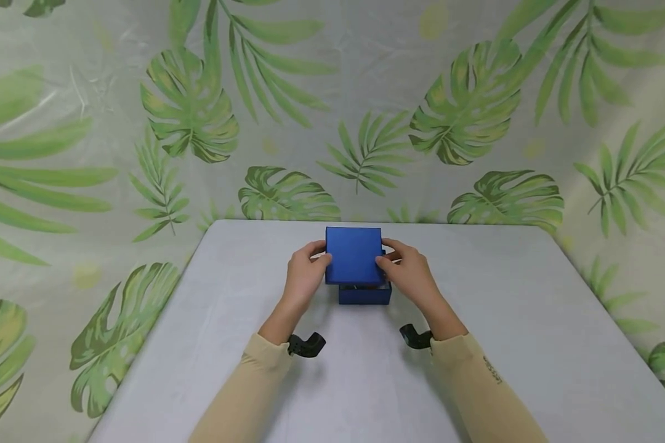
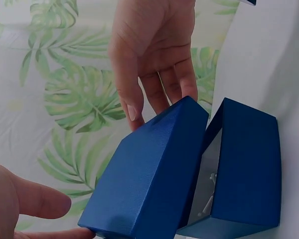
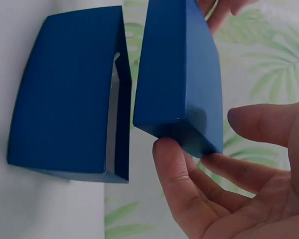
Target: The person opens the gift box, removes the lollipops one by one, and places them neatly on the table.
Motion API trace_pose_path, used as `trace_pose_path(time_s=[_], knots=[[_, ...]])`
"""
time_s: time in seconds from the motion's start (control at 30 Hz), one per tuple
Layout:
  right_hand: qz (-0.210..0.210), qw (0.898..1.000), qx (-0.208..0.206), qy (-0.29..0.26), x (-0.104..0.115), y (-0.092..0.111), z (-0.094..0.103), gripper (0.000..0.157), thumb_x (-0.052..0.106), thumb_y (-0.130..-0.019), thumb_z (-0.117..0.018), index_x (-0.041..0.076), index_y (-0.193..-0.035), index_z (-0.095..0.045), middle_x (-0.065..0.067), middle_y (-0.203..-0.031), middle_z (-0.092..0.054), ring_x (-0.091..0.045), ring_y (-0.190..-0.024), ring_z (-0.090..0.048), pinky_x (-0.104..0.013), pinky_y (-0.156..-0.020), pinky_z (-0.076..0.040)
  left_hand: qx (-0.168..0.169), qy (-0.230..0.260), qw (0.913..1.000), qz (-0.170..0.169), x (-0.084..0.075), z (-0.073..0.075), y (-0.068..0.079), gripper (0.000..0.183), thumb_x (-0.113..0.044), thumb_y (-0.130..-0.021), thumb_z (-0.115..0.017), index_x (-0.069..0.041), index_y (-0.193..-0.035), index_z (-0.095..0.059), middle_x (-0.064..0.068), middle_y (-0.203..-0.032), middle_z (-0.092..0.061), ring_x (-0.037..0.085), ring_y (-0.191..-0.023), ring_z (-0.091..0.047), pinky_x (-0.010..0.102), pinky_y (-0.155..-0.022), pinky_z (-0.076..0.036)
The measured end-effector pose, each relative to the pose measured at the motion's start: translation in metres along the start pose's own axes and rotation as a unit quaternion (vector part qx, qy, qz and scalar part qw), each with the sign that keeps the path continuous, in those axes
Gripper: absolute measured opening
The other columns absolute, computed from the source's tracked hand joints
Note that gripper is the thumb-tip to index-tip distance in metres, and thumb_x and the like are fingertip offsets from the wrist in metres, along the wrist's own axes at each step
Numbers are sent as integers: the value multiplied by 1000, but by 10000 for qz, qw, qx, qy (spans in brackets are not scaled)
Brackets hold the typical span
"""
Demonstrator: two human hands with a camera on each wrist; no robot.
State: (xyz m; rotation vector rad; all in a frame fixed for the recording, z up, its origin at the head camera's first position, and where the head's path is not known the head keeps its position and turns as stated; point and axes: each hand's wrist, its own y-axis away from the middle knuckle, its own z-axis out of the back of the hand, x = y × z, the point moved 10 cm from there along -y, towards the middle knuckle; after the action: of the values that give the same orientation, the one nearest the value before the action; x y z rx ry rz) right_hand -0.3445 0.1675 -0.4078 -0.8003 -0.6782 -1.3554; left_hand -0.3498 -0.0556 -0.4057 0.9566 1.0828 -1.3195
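A blue box lid (image 1: 354, 256) is held up over the matching blue box (image 1: 364, 296), tilted and offset from it. My left hand (image 1: 306, 277) holds the lid's left side, fingers at its edge (image 2: 20, 204). On the opposite side, my right hand (image 1: 414, 275) holds the lid with curled fingers against its end (image 3: 239, 199); its thumb stands a little off the lid's top in the right wrist view. Between lid and box a gap shows part of a pale interior, with small white pieces (image 2: 208, 201) inside. The lid hides most of the contents.
The box stands on a white-covered table (image 1: 255, 381). Behind the table hangs a leaf-patterned curtain (image 1: 366, 92). Dark camera mounts (image 1: 307, 346) sit on both wrists, near the beige sleeves (image 1: 249, 387).
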Motion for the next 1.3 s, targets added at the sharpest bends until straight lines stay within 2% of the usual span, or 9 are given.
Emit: trace_pose_path(time_s=[0.17,0.37,0.5,0.67,0.87,1.3], knots=[[-74,10000,4,5,4,-2,-4,55,26,-99,-63,15,-150,-48,-16,-116,-68,-25,-91,-70,-37,-72,-60,-78,-35,10000,-13,0,7,0,38,-15,-97,-62,-8,-134,-64,7,-131,-65,24,-115,-64,43,-94,-54],[-102,9999,-23,128,11,-4,-9,55,29,-99,-63,18,-151,-48,-12,-117,-68,-26,-101,-66,-37,-70,-58,-160,-45,9999,-39,0,18,1,38,-15,-96,-63,-9,-134,-64,6,-131,-65,25,-116,-63,44,-95,-52],[-54,9999,-36,122,17,-6,-12,54,29,-99,-63,19,-150,-50,-10,-116,-68,-24,-97,-65,-36,-69,-56,-195,-32,9998,-62,0,24,0,39,-15,-97,-63,-10,-135,-63,6,-133,-64,25,-117,-63,45,-96,-52],[35,10000,-42,35,26,-7,-18,52,28,-98,-63,18,-149,-51,-10,-115,-69,-23,-99,-68,-40,-76,-58,-240,-35,9997,-89,1,34,0,38,-14,-97,-62,-10,-135,-62,7,-134,-63,25,-117,-62,45,-96,-52],[96,10000,8,-16,37,-10,-31,54,29,-98,-63,18,-150,-49,-10,-115,-68,-25,-107,-68,-45,-86,-56,-374,-3,9992,-165,1,49,2,39,-13,-97,-62,-9,-136,-60,8,-135,-62,26,-117,-62,46,-95,-52],[270,9989,242,-296,59,-10,-63,58,30,-98,-64,18,-152,-45,-10,-124,-65,-23,-111,-66,-43,-85,-57,-699,33,9975,-98,4,73,6,49,-14,-98,-60,-14,-146,-52,5,-143,-55,22,-123,-58,45,-98,-50]])
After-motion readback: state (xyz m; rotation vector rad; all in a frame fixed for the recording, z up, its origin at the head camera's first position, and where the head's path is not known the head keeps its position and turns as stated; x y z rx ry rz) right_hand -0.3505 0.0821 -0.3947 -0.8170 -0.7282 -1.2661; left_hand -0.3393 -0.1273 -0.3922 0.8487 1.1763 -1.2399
